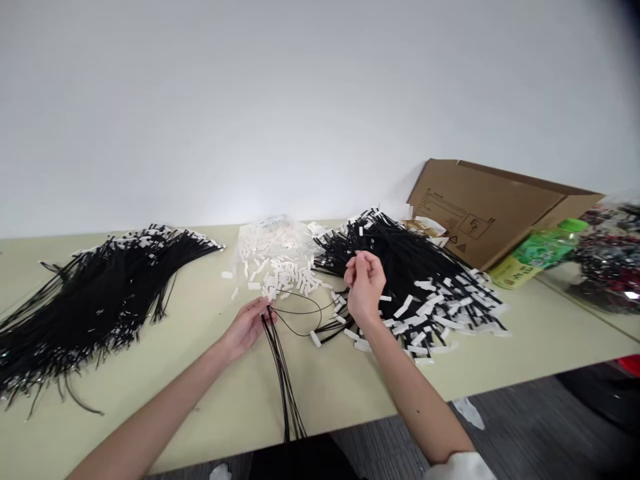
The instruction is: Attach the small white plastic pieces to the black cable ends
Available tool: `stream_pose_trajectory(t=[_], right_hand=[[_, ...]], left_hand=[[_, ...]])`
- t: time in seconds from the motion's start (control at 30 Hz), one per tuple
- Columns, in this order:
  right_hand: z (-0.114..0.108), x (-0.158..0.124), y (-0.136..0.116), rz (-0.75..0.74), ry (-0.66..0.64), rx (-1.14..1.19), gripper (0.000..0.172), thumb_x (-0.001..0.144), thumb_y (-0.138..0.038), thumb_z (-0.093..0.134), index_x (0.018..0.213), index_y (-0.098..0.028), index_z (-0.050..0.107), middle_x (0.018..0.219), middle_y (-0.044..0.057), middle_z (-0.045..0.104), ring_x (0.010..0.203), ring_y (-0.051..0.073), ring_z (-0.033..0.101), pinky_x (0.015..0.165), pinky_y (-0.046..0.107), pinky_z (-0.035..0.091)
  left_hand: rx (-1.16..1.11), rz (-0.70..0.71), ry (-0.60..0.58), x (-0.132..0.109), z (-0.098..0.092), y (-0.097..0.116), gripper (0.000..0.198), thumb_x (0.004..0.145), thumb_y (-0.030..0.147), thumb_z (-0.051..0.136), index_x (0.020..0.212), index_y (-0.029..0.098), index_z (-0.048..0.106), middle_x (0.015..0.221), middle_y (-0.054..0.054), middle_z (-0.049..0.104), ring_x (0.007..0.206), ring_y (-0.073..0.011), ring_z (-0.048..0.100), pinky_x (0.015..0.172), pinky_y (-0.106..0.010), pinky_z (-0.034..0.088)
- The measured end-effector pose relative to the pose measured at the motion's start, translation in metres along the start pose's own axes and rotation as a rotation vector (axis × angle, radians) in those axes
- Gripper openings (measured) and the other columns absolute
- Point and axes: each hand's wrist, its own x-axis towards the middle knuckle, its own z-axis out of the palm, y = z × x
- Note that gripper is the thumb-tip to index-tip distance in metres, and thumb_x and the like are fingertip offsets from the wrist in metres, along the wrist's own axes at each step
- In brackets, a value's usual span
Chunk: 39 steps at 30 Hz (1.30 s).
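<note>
My left hand (pixel 253 323) is closed round the top of a bundle of thin black cables (pixel 281 373), which hang down over the table's front edge. A small white piece shows at its fingertips. From there a thin black strand (pixel 300 312) loops out to the right. My right hand (pixel 365 283) is raised in front of the right-hand pile, fingers pinched together; whatever they hold, if anything, is too small to make out. Several loose white connector-like pieces (pixel 290 277) lie behind my left hand, spilling from a clear plastic bag (pixel 275 237).
A large pile of black cables (pixel 100 287) lies at the left. Another pile of black cables with white ends (pixel 425 267) spreads at the right. Behind it lean a cardboard box (pixel 465 213) and a green-capped bottle (pixel 540 253). A bag of dark, shiny items (pixel 607 260) stands far right.
</note>
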Motion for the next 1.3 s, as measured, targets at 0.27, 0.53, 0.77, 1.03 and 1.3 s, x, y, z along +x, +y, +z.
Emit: stream_pose_trajectory(t=[0.27,0.53,0.77,1.03,1.3], right_hand=[[-0.008,0.014,-0.007,-0.090,0.123,0.038,0.016,0.077,-0.031,0.056,0.085,-0.018,0.050,0.060,-0.007,0.050,0.039,0.002,0.035,0.037,0.015,0.026],[-0.008,0.013,-0.008,-0.173,0.093,-0.078,0.020,0.079,-0.035,0.055,0.086,-0.017,0.051,0.062,-0.005,0.052,0.039,0.002,0.034,0.037,0.016,0.027],[-0.008,0.013,-0.010,-0.219,0.132,-0.116,0.023,0.080,-0.038,0.054,0.087,-0.016,0.051,0.062,-0.004,0.052,0.040,0.002,0.034,0.036,0.016,0.027],[-0.006,0.008,-0.004,-0.204,0.108,-0.122,0.023,0.078,-0.037,0.056,0.086,-0.016,0.053,0.061,-0.004,0.053,0.043,0.004,0.038,0.037,0.016,0.028],[-0.007,0.008,0.005,-0.176,0.089,-0.170,0.025,0.078,-0.040,0.056,0.086,-0.016,0.054,0.060,-0.003,0.053,0.044,0.004,0.039,0.038,0.017,0.028]], left_hand=[[-0.008,-0.016,-0.012,-0.003,0.003,0.001,0.011,0.069,0.021,0.067,0.072,0.010,0.062,0.061,-0.001,0.058,0.054,-0.0095,0.055,0.058,-0.021,0.049],[0.023,-0.008,-0.049,-0.005,0.003,0.002,0.014,0.070,0.024,0.067,0.071,0.011,0.062,0.057,0.001,0.053,0.050,-0.0077,0.051,0.052,-0.019,0.044],[0.057,-0.010,-0.070,-0.008,0.006,0.002,0.015,0.070,0.025,0.066,0.072,0.011,0.061,0.056,0.002,0.052,0.048,-0.0069,0.050,0.049,-0.019,0.040],[0.065,0.006,-0.019,-0.004,0.001,0.001,0.015,0.070,0.025,0.067,0.073,0.012,0.060,0.058,0.001,0.056,0.056,-0.0103,0.057,0.059,-0.021,0.048],[0.028,-0.022,0.014,-0.004,0.003,0.005,0.009,0.071,0.019,0.066,0.072,0.013,0.060,0.058,0.000,0.060,0.064,-0.0148,0.064,0.068,-0.026,0.052]])
